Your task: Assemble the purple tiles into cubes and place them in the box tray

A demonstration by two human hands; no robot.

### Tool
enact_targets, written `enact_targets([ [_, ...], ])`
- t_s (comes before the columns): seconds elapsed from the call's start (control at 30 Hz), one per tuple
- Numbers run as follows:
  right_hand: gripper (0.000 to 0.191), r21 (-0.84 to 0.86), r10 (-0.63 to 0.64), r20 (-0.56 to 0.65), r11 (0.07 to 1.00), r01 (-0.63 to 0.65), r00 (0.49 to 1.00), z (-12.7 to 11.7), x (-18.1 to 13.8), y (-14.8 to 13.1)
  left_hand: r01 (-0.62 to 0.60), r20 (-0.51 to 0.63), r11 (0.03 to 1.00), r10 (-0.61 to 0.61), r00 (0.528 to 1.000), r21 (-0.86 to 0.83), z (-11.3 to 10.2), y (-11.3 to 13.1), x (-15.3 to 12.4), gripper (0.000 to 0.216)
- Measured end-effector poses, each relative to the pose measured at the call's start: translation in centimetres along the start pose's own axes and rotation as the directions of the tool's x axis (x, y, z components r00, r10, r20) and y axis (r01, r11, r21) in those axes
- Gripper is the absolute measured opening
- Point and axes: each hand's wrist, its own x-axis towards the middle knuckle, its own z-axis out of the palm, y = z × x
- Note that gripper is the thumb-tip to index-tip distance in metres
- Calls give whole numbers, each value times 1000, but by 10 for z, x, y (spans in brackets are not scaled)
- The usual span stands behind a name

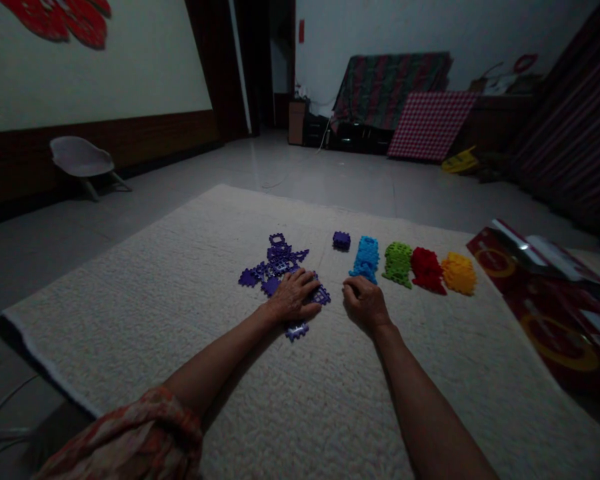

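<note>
A flat figure of joined purple plastic tiles lies on a cream rug. My left hand rests palm down on its lower part, fingers stretched over the tiles. One purple tile pokes out below that hand. My right hand lies on the rug just right of the figure, fingers curled under, and I cannot see anything in it. Beyond it stand piles of tiles in a row: small purple, blue, green, red, yellow.
A red and gold printed bag lies on the rug at the right. A small pale plastic chair stands by the left wall. Cloth-covered furniture and a checked board stand at the far wall. A cable runs at the rug's left.
</note>
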Motion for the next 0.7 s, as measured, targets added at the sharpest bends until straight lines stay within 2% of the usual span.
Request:
enact_targets([
  [0.1, 18, 25, 8, 1, 1000, -8, 1000, -1, 0, 0, 43, -39, 999, -43, 998, 3, 1, -11, 16, 56],
  [0.2, 18, 56, 31, 7, 998, -31, 999, -1, 1, -1, 24, -70, 1000, -25, 997, -5, 1, -17, 29, 50],
  [0.4, 17, 91, 47, -4, 995, -46, 999, -3, 3, -1, 75, -75, 996, -71, 995, 45, -5, -16, 50, 33],
  [0.53, 17, 94, 46, -6, 995, -46, 999, -2, 3, 1, 206, -85, 979, -204, 975, 12, -21, -27, 65, 35],
  [0.63, 16, 93, 47, -9, 995, -46, 999, -1, 3, 2, 370, -140, 929, -365, 920, 12, -35, -45, 76, 39],
  [0.7, 16, 92, 44, -2, 995, -44, 999, -1, 3, 2, 416, -155, 909, -409, 899, 14, -38, -57, 82, 38],
])
